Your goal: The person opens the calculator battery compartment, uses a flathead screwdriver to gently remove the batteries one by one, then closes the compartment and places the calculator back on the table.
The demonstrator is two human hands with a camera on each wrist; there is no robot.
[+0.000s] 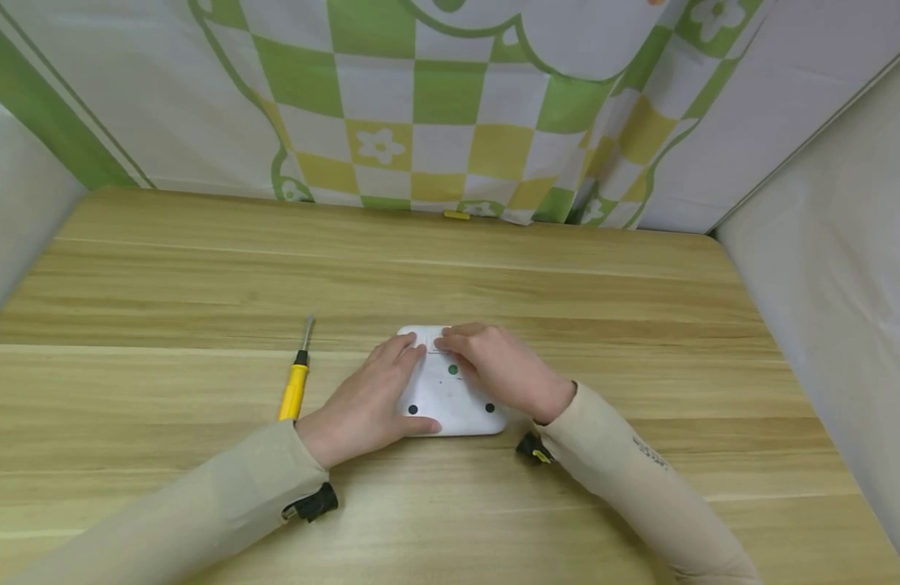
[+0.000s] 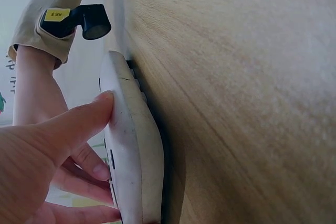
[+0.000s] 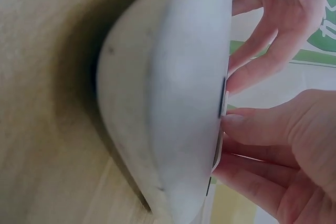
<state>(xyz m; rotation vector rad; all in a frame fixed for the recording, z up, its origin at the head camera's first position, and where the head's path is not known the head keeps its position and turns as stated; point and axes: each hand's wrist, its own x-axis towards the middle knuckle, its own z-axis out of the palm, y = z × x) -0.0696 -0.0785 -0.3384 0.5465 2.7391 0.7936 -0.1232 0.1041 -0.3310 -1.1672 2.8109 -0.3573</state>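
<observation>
A white device, probably a desk calculator (image 1: 457, 398), lies back up on the table, with dark round feet and a green dot. Key-like bumps show beneath it in the left wrist view. My left hand (image 1: 369, 398) rests spread across its left side, thumb near the front edge and fingertips towards the far edge. With thumb and fingers my right hand (image 1: 501, 366) pinches the small cover (image 3: 218, 148) near the far edge. That cover looks slightly raised in the right wrist view, though fingers partly hide it.
Left of the device lies a screwdriver (image 1: 294, 390) with a yellow handle, its tip pointing away; my left sleeve is close to the handle. A small yellow piece (image 1: 456, 215) sits at the table's back edge, below a checkered curtain (image 1: 450, 97).
</observation>
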